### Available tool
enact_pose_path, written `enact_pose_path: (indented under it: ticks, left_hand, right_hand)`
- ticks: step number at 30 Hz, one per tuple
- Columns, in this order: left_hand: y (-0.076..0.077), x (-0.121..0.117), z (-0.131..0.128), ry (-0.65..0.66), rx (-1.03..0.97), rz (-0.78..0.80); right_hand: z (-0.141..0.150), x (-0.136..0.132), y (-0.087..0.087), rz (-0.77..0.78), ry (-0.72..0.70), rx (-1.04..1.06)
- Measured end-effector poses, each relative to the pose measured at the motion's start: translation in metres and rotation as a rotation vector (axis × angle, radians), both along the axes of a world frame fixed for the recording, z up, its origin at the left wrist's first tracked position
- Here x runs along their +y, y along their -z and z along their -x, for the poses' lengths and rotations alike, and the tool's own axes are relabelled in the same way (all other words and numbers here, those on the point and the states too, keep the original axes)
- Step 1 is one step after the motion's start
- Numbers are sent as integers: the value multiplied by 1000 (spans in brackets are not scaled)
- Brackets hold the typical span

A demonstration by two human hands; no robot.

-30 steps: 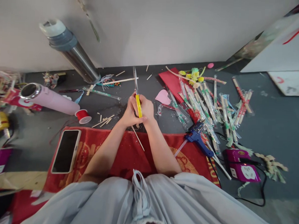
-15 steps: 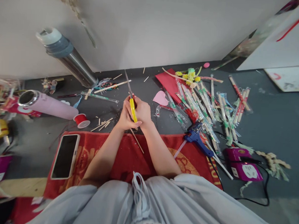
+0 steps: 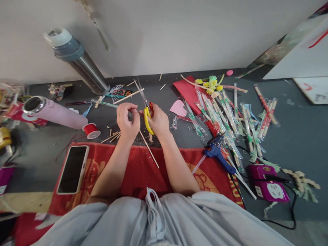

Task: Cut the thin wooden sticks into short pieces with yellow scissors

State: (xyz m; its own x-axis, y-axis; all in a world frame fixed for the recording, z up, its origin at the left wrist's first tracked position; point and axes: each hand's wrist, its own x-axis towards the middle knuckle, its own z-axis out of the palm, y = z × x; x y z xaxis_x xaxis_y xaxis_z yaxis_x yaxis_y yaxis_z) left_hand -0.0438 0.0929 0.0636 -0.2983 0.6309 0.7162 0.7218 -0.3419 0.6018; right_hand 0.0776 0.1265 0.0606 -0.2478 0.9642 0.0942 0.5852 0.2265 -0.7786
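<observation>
My right hand [image 3: 158, 121] grips yellow-handled scissors [image 3: 147, 117], blades pointing up and to the left toward the wall. My left hand [image 3: 127, 120] sits just left of the scissors, its fingers curled in a pinch; what it pinches is too small to make out. A thin wooden stick [image 3: 149, 149] runs from below my hands down onto the red mat [image 3: 140, 171]. Short cut stick pieces [image 3: 113, 135] lie on the grey floor beside my left hand.
A phone [image 3: 73, 168] lies on the mat's left. A red thread spool [image 3: 91, 130], pink bottle [image 3: 54, 112] and steel flask [image 3: 78, 63] are at the left. A pink heart [image 3: 178, 108], wrapped chopsticks [image 3: 221, 114], blue glue gun [image 3: 218, 155] and purple power strip [image 3: 268, 180] are at the right.
My hands were together around the scissors; now my left hand has drawn away to the left and the scissors have tilted left in my right hand.
</observation>
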Motion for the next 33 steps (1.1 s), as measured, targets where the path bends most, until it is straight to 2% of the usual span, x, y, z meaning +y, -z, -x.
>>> enact_pose_path:
  ticks: [3, 6, 11, 14, 17, 22, 33]
  left_hand:
    - [-17, -4, 8, -142, 187, -58]
    - [-23, -3, 19, -153, 197, -22]
    - [-18, 0, 34, -135, 162, 66]
    - [-16, 1, 39, -160, 173, 72]
    - [-16, 1, 44, -123, 206, 77]
    - [-17, -1, 45, -23, 214, 129]
    - [-18, 0, 41, 8, 276, 221]
  right_hand:
    - [2, -2, 2, -76, -54, 41]
    - [3, -4, 1, -86, -103, 45]
    - [5, -7, 0, -119, -189, 37]
    - [6, -8, 1, -123, -238, 15]
    - [6, -8, 2, -118, -272, 12]
    - [1, -7, -1, -109, -288, 19]
    - [-13, -5, -14, 21, -270, -9]
